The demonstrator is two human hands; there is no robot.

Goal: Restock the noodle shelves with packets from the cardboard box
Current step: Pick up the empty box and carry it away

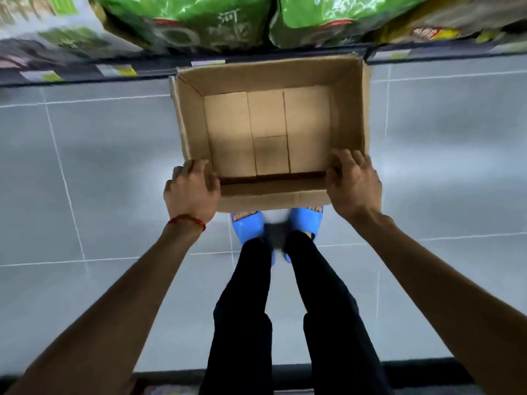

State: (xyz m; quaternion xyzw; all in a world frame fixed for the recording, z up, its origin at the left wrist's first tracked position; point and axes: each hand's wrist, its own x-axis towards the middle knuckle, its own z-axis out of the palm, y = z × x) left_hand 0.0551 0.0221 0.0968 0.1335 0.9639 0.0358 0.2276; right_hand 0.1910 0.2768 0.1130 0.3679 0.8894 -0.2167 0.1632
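With both bare forearms stretched out and down, the person's got the open brown cardboard box (pixel 271 132) by its near corners: the left hand (pixel 191 192), red thread bracelet (pixel 186 220) on the wrist, is curled over the near-left corner with the fingers wrapped on the outside, and the right hand (pixel 353 186) clamps the near-right corner, fingers hooked over the rim. The box sits mouth-up with nothing but bare flaps showing inside, its longer side running left to right, far edge right up against the dark shelf edge (pixel 285 57). It's over the grey tiled floor (pixel 85 166), just ahead of the blue slides (pixel 248 226). Green noodle packets (pixel 199 21) are on the shelf above, pretty blurry.
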